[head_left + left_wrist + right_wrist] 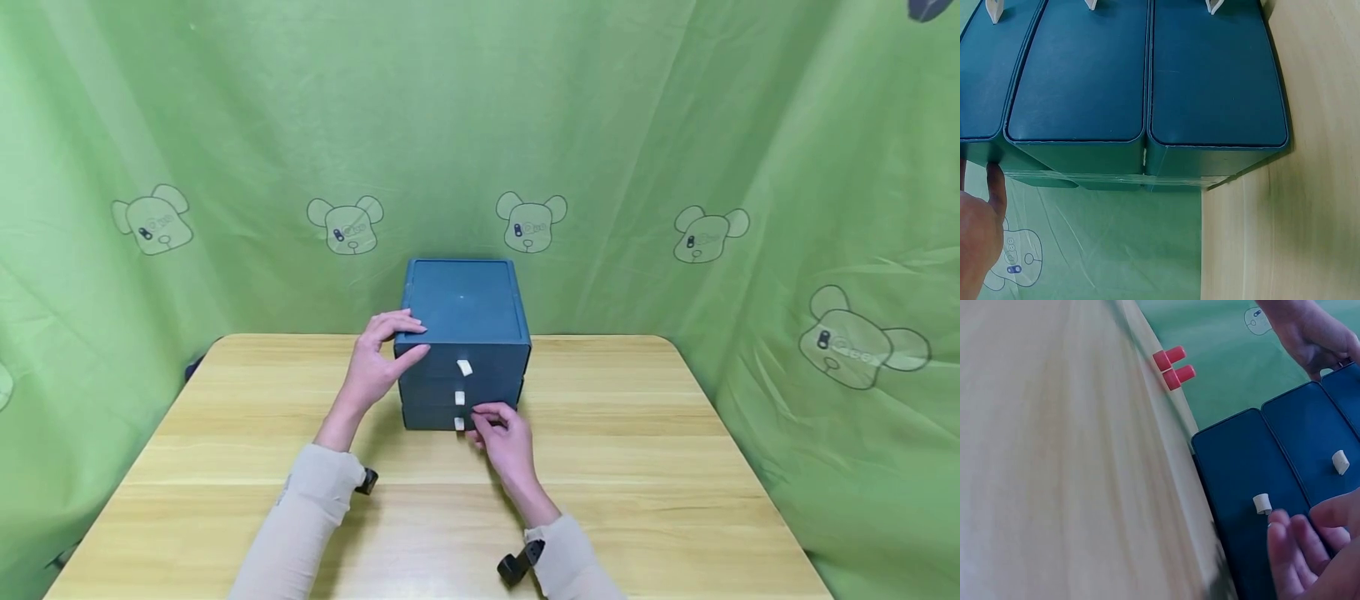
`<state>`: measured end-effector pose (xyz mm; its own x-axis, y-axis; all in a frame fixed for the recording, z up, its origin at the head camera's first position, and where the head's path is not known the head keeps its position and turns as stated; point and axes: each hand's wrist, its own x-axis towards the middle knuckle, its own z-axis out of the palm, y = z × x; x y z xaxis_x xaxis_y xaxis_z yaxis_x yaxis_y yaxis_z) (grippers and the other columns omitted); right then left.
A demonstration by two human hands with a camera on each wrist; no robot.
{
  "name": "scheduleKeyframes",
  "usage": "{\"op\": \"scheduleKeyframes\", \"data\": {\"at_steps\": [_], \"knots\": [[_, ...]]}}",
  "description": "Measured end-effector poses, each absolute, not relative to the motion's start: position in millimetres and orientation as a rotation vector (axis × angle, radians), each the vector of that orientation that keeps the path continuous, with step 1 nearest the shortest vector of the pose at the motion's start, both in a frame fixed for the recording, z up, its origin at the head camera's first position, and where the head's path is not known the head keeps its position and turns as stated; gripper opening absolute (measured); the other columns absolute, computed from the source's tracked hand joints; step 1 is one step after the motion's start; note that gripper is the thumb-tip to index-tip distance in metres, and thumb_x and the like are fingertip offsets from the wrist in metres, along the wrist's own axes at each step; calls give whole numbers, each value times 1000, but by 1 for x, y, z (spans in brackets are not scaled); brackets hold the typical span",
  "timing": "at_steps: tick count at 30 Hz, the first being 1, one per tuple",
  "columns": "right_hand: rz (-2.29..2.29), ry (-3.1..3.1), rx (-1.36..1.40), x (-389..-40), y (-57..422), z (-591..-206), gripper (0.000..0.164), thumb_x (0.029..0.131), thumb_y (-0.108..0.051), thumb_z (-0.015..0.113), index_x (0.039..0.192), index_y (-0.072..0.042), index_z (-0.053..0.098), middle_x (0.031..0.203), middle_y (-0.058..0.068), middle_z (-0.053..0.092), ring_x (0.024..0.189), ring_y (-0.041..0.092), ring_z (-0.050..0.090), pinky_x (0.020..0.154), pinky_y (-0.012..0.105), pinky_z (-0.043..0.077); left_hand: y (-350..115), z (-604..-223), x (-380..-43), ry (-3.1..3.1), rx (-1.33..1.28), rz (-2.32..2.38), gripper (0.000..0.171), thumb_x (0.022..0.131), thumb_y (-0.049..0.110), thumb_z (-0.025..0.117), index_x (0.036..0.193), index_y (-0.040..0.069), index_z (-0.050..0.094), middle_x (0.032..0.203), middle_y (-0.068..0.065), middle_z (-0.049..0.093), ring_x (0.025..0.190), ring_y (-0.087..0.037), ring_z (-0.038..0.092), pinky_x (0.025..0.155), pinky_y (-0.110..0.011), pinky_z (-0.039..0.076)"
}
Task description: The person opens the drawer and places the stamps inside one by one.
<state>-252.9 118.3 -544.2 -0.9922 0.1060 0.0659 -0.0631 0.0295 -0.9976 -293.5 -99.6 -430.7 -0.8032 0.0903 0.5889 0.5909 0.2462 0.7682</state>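
A dark blue three-drawer unit (462,304) stands on the table, its drawers shut and each front bearing a white pull tab (465,367). My left hand (372,358) rests at its upper left front corner, fingers over the top and thumb at the front edge. In the left wrist view, fingertips of this hand are right at the unit's side. My right hand (508,442) is low in front, thumb and fingers loosely bent beside the bottom drawer's tab (1262,504). Fingertips come close to that tab without closing round it.
The unit sits toward the back of a light wooden table (645,467). Green curtains (645,125) with printed bear heads hang behind and at both sides. Two red cylindrical pieces (1179,376) show along the table's edge in the right wrist view.
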Motion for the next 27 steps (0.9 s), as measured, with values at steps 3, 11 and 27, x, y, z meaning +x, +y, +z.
{"op": "scheduleKeyframes", "data": {"at_steps": [3,11,27], "knots": [[2061,-2227,-60,-251,118,-548,14,97,-4,69,110,2,73,102,23,73,80,31,74,62,31,60,-100,-430,-293,-2101,-621,-1585,24,89,6,80,112,4,75,130,-16,66,139,-28,48,117,-53,35],[2131,-2284,-101,-250,108,-553,19,99,-5,66,115,3,71,107,24,75,86,25,73,68,30,61,-100,-430,-293,-2112,-611,-1584,23,89,6,80,112,4,75,130,-16,67,140,-28,48,118,-53,34],[2301,-2208,-150,-250,103,-558,23,100,-3,64,121,6,65,113,29,72,84,19,75,72,29,62,-100,-430,-292,-2108,-609,-1589,23,89,7,80,112,5,75,130,-15,67,139,-29,48,115,-53,36]]}}
